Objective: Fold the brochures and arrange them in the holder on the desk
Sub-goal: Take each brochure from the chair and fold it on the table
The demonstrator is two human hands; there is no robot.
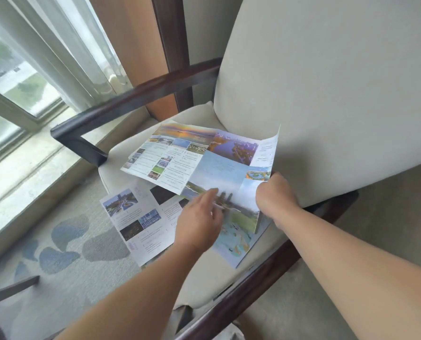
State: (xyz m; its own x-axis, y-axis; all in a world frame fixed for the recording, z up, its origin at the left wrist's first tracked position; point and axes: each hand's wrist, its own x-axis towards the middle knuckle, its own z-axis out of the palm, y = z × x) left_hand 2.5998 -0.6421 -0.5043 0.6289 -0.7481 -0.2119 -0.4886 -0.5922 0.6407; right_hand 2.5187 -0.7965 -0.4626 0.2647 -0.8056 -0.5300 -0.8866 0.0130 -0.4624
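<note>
Several unfolded colour brochures lie on the cream seat of an armchair (121, 153). The top brochure (204, 160) is printed with photos and text, and its right edge curls upward. My right hand (275, 195) pinches that right edge and lifts it. My left hand (199, 222) lies flat with straight fingers on the lower part of the same sheet. Underneath, a second brochure (140, 224) sticks out over the seat's front left edge, and a third with a map print (234, 244) shows below my hands. No holder or desk is in view.
The armchair has dark wooden armrests (130, 99) on the left and along the front right (253, 278), and a tall cream backrest (327, 94). A window with white curtains (44, 45) is at left, above a stone sill. Patterned carpet (64, 246) covers the floor.
</note>
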